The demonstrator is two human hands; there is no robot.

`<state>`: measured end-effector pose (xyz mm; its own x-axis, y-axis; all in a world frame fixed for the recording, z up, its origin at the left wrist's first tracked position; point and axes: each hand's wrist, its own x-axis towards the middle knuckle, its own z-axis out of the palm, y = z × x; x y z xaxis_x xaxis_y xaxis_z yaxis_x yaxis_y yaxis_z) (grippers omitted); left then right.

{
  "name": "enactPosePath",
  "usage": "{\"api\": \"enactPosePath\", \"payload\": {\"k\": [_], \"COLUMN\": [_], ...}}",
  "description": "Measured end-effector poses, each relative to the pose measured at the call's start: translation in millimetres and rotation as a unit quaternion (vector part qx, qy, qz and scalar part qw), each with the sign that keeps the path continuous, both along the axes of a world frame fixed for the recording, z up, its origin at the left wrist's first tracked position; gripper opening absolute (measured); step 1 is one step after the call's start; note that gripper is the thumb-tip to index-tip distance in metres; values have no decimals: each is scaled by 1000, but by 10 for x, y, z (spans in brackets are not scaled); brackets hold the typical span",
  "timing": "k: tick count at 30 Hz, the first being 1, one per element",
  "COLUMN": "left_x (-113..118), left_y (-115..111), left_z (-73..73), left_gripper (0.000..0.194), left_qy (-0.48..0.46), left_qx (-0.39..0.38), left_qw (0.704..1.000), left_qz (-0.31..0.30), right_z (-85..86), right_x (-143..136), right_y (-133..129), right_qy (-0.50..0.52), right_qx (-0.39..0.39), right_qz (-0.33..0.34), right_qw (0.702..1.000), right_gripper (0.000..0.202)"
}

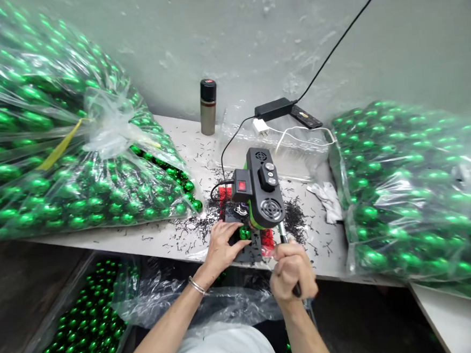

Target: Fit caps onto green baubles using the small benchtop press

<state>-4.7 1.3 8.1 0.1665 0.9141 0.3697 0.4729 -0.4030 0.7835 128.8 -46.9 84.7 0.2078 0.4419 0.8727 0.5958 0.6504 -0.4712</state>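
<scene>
A small shiny green ball (pixel 244 233) is pinched between the thumb and fingers of my left hand (pixel 222 245), under the head of a small black drill press (pixel 264 190). My right hand (pixel 293 272) is wrapped round the black-gripped lever (pixel 283 239) at the machine's right side. Beneath the ball lies the dark base (pixel 255 249) of the machine, with red parts (pixel 267 240) beside it. Where the drill bit meets the ball is hidden by the machine head. Black shavings (pixel 295 218) are piled around the base.
Clear bags full of green balls stand left (pixel 58 173) and right (pixel 418 196). Behind the machine are a bottle (pixel 207 108), a black power adapter (pixel 273 109) with cables, and a white charger (pixel 260 127). A white cloth (pixel 328 201) lies at right. More balls (pixel 84 321) sit below the table edge.
</scene>
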Motion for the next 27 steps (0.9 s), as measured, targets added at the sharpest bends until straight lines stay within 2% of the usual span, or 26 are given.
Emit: {"api": "enactPosePath", "payload": {"k": [3,5,9,11,14,17,18,21,24,27], "left_x": [-59,-135,-340,-440,-559,-651,-681,-772,-845,-888], "left_y": [-102,-249,-665,-844,-887,-546,-363,242,678,808], "left_z": [50,100,162,155,144,221,268,397,417,382], "left_gripper": [30,30,29,37,51,33,26,24,25,32], "left_qy": [0,4,34,61,92,103,105,141,212,245], "left_qx": [1,17,29,35,58,82,90,84,63,41], "left_qw": [1000,1000,999,997,994,991,988,979,969,964], "left_qz": [10,15,-6,-24,-24,36,64,121,112,95], "right_z": [303,402,362,309,269,263,261,245,217,189], "right_x": [-48,-66,-80,-90,-109,-120,-120,-110,-89,-72], "right_y": [6,20,34,34,40,51,54,53,38,22], "right_qy": [42,46,34,39,51,56,56,52,40,29], "right_qx": [-26,-26,-11,-3,2,3,5,12,5,-7], "right_qz": [-9,-12,-19,-21,-23,-24,-24,-17,-10,-16], "right_qw": [999,999,999,999,998,998,998,998,999,999], "right_gripper": [31,32,35,36,36,36,36,35,35,35]}}
